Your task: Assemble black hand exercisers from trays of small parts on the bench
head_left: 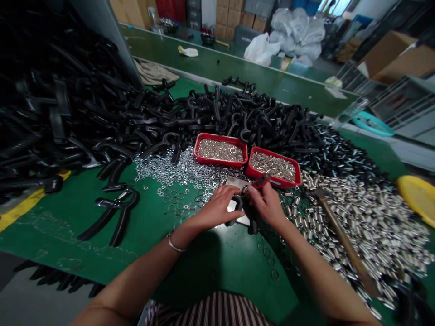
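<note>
My left hand (219, 206) is closed round a black curved handle part (238, 210), pressing it over a small metal plate (234, 181) on the green table. Right beside it, my right hand (268, 203) pinches a slim tool with a dark red grip (261, 181); its tip points to the black part, and its exact kind is unclear. My fingers hide where the two meet. To the left lies a joined pair of black handles (117, 215) with a coil spring at its top.
Behind my hands stand two red trays, one with tiny metal pieces (220, 162) and one with small pins (288, 182). Loose rings and nuts (163, 170) lie left, springs (374, 217) and a wooden-handled hammer (346, 244) right. Black handles (217, 108) are heaped behind.
</note>
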{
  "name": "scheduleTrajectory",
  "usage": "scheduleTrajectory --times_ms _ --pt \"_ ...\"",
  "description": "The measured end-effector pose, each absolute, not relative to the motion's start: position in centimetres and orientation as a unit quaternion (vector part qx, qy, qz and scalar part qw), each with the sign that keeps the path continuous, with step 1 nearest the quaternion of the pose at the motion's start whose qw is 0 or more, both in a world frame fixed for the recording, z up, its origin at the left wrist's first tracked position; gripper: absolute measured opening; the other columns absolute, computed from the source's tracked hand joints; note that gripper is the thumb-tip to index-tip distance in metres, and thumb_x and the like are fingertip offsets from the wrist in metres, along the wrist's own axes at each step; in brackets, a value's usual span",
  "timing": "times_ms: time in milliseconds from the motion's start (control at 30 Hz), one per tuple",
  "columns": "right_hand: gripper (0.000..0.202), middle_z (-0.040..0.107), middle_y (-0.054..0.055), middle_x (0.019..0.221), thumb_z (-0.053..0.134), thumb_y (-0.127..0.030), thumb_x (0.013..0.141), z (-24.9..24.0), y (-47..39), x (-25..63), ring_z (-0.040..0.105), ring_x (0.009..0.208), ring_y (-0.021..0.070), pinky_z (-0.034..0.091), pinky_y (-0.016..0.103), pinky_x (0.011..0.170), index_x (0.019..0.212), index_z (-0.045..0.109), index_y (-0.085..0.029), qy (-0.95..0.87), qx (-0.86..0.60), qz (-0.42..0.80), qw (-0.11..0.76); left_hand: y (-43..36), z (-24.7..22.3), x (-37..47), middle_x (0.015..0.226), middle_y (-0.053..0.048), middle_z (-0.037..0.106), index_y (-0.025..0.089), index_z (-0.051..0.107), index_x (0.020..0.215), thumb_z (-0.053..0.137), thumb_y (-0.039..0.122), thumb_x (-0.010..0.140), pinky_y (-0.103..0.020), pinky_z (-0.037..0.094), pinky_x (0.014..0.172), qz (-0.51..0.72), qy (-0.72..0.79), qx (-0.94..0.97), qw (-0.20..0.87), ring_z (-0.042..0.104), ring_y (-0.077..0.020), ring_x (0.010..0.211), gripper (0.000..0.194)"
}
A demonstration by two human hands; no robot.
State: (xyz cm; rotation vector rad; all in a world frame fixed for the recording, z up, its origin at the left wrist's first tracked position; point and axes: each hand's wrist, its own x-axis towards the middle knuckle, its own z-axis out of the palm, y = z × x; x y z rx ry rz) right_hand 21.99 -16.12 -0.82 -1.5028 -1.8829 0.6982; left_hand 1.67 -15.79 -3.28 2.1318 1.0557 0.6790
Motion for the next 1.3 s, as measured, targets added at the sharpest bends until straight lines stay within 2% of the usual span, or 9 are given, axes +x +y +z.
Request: scheduleTrajectory --times_ms 100,233,467,633,733,833,967,1133,1300 --pt "0.022 0.062 -0.001 0.067 0.050 -0.047 0.097 -0.3 -15.7 22.1 0.060 0.058 0.0198 0.046 0.031 0.061 0.096 0.050 -0.025 -0.699 -0.545 0.316 0.339 -15.9 -3.3 1.8 0.134 -0.009 0.052 0.025 0.047 0.130 0.072 0.041 0.082 -0.050 0.028 0.118 0.261 0.412 0.810 0.325 0.043 -0.0276 0.133 0.057" --pt "0.024 0.065 0.004 0.084 0.056 -0.048 0.093 0.3 -17.0 21.8 0.062 0.071 0.0202 0.049 0.034 0.071 0.093 0.055 -0.024 -0.707 -0.530 0.300 0.359 -16.1 -3.4 1.9 0.137 -0.010 0.051 0.024 0.046 0.133 0.070 0.045 0.083 -0.050 0.028 0.118 0.253 0.410 0.816 0.320 0.042 -0.0285 0.134 0.060" --pt "0.025 0.065 0.002 0.077 0.040 -0.051 0.099 1.5 -19.9 21.8 0.054 0.052 0.0172 0.044 0.032 0.052 0.102 0.048 -0.028 -0.584 -0.498 0.402 0.499 -15.9 -3.6 2.1 0.145 -0.011 0.047 0.024 0.042 0.142 0.061 0.048 0.089 -0.050 0.026 0.119 0.236 0.426 0.819 0.303 0.039 -0.0297 0.138 0.061" --pt "0.029 0.063 0.002 0.068 0.051 -0.051 0.094 -0.6 -18.9 27.9 0.059 0.059 0.0212 0.041 0.031 0.056 0.092 0.057 -0.024 -0.673 -0.676 0.200 0.221 -16.7 -3.5 2.1 0.148 -0.010 0.045 0.024 0.042 0.143 0.063 0.054 0.086 -0.050 0.026 0.120 0.228 0.436 0.818 0.298 0.036 -0.0306 0.141 0.068" --pt "0.035 0.069 0.007 0.078 0.052 -0.054 0.093 -0.2 -19.1 31.5 0.065 0.068 0.0263 0.043 0.033 0.058 0.102 0.063 -0.022 -0.688 -0.709 0.114 0.104 -16.8 -2.6 1.8 0.145 -0.011 0.048 0.024 0.043 0.144 0.063 0.054 0.087 -0.050 0.032 0.115 0.229 0.428 0.828 0.280 0.041 -0.0310 0.136 0.068" --pt "0.033 0.070 0.012 0.101 0.052 -0.048 0.095 1.5 -18.5 32.0 0.067 0.085 0.0277 0.049 0.037 0.070 0.110 0.065 -0.021 -0.729 -0.666 0.039 0.154 -14.2 -0.9 0.8 0.127 -0.008 0.061 0.027 0.055 0.134 0.052 0.043 0.096 -0.047 0.041 0.106 0.250 0.439 0.838 0.208 0.052 -0.0272 0.120 0.041" --pt "0.023 0.068 0.008 0.098 0.049 -0.033 0.099 3.3 -13.6 27.3 0.064 0.089 0.0229 0.049 0.035 0.079 0.099 0.069 -0.021 -0.805 -0.552 0.061 0.209 -7.3 1.7 -1.1 0.111 -0.012 0.065 0.019 0.068 0.113 0.043 0.025 0.098 -0.044 0.044 0.098 0.205 0.568 0.796 0.045 0.057 -0.0284 0.111 0.030" --pt "0.019 0.069 0.011 0.093 0.055 -0.022 0.095 3.3 -4.3 19.3 0.059 0.095 0.0244 0.043 0.034 0.086 0.091 0.073 -0.016 -0.872 -0.475 0.000 0.119 -1.9 3.0 -2.3 0.101 -0.018 0.068 0.011 0.072 0.095 0.051 0.019 0.091 -0.039 0.050 0.088 0.071 0.624 0.778 0.011 0.066 -0.0297 0.099 0.022" --pt "0.006 0.071 0.011 0.091 0.067 -0.016 0.085 1.9 0.8 16.9 0.060 0.093 0.0233 0.040 0.033 0.089 0.084 0.073 -0.016 -0.890 -0.444 0.014 0.100 -1.2 2.3 -2.4 0.112 -0.016 0.065 0.015 0.070 0.105 0.058 0.023 0.088 -0.033 0.052 0.082 0.059 0.633 0.772 0.007 0.068 -0.0267 0.100 0.023"
